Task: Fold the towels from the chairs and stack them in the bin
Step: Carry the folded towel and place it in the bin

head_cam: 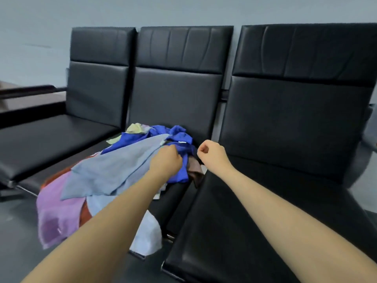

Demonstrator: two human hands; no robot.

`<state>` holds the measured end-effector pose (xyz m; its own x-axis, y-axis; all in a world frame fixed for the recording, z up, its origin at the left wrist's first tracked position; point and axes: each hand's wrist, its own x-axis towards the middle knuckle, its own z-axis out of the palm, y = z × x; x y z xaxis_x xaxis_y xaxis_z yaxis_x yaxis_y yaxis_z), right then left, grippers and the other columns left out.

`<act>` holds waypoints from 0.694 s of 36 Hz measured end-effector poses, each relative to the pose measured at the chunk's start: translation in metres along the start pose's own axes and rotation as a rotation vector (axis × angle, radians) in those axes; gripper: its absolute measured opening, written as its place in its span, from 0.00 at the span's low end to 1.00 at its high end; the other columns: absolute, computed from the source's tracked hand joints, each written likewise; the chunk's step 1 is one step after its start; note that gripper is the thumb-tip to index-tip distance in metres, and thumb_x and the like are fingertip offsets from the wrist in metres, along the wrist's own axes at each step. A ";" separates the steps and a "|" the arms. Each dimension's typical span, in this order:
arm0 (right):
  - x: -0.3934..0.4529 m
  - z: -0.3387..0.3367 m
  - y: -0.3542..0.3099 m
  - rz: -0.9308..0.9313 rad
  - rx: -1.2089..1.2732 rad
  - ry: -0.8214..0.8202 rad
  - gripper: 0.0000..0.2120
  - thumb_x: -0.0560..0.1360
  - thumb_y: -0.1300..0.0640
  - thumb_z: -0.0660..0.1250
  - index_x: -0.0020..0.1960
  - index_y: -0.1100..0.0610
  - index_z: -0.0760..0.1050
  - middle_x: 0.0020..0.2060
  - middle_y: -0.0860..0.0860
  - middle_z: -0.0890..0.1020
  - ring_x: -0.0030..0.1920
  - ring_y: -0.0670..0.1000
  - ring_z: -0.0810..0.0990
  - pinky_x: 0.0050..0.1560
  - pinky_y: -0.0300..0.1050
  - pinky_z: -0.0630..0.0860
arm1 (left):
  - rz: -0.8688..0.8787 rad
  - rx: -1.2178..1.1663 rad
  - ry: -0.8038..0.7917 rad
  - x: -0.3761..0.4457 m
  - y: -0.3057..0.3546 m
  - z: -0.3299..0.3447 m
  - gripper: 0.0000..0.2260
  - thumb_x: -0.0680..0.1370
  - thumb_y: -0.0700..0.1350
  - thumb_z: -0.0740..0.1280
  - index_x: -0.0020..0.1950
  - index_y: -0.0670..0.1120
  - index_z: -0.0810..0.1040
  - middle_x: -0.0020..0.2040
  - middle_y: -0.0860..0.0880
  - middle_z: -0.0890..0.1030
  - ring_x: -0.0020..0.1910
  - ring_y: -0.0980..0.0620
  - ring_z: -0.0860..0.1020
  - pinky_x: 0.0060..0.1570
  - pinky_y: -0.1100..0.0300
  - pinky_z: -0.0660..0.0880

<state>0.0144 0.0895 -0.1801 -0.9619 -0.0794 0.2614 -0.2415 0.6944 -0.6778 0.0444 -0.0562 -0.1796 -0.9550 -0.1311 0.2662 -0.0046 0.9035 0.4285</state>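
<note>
Your left hand (166, 160) sits on top of the towel pile (114, 176), fingers curled down into the cloth at the far corner of the light blue towel (114, 170). It looks like a pinch on that corner, probably so you can peel the top towel off without dragging the rest. The exact finger contact is hidden behind the knuckles.

Your right hand (211, 154) hangs just to the 3 o'clock side of the left one, fingers curled tight with nothing in them, apart from the cloth. My guess is it's waiting to take a second corner.

The pile is heaped on the middle seat (175, 201). The dark blue towel (179, 139) is bunched at 12 o'clock against the backrest. The purple towel (55, 209) droops over the front edge at 8 o'clock. A pale one (146, 235) hangs at 6 o'clock, and a brown one (194, 170) peeks out at 3 o'clock beside the seat gap. An orange edge and a yellowish scrap (135, 128) also show.

The right seat (265, 211) is bare black padding, likely your folding surface. The left seat (51, 135) lies at 9 o'clock.

No bin is in view. Nothing looks folded yet, so the task reads as near its start.
</note>
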 end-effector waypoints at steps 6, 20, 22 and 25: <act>0.025 0.043 -0.004 -0.125 0.022 -0.189 0.08 0.74 0.64 0.64 0.50 0.56 0.78 0.47 0.51 0.82 0.46 0.50 0.76 0.51 0.42 0.72 | -0.112 0.246 -0.015 0.022 -0.045 0.011 0.14 0.78 0.41 0.60 0.63 0.41 0.70 0.63 0.42 0.71 0.62 0.41 0.70 0.57 0.52 0.68; 0.025 0.118 -0.012 -0.061 -0.027 -0.308 0.26 0.74 0.50 0.69 0.67 0.55 0.64 0.59 0.53 0.74 0.59 0.55 0.74 0.65 0.53 0.66 | -0.134 0.465 -0.002 0.020 -0.092 0.021 0.10 0.78 0.38 0.58 0.58 0.41 0.73 0.59 0.42 0.76 0.58 0.42 0.75 0.54 0.55 0.69; 0.023 0.123 -0.014 -0.011 -0.023 -0.288 0.26 0.74 0.47 0.69 0.66 0.55 0.63 0.53 0.50 0.77 0.59 0.55 0.74 0.61 0.51 0.64 | -0.106 0.459 0.009 0.017 -0.093 0.020 0.09 0.78 0.39 0.58 0.57 0.41 0.73 0.58 0.43 0.76 0.57 0.42 0.75 0.53 0.55 0.68; 0.017 0.127 -0.019 0.011 -0.012 -0.291 0.16 0.74 0.48 0.68 0.56 0.53 0.66 0.42 0.47 0.78 0.56 0.53 0.76 0.52 0.48 0.61 | -0.091 0.409 0.009 0.012 -0.095 0.021 0.09 0.79 0.40 0.57 0.57 0.41 0.73 0.58 0.43 0.75 0.57 0.42 0.74 0.54 0.55 0.68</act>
<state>-0.0136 -0.0158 -0.2502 -0.9612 -0.2721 0.0449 -0.2309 0.7049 -0.6707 0.0272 -0.1348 -0.2353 -0.9427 -0.2193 0.2514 -0.2075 0.9755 0.0728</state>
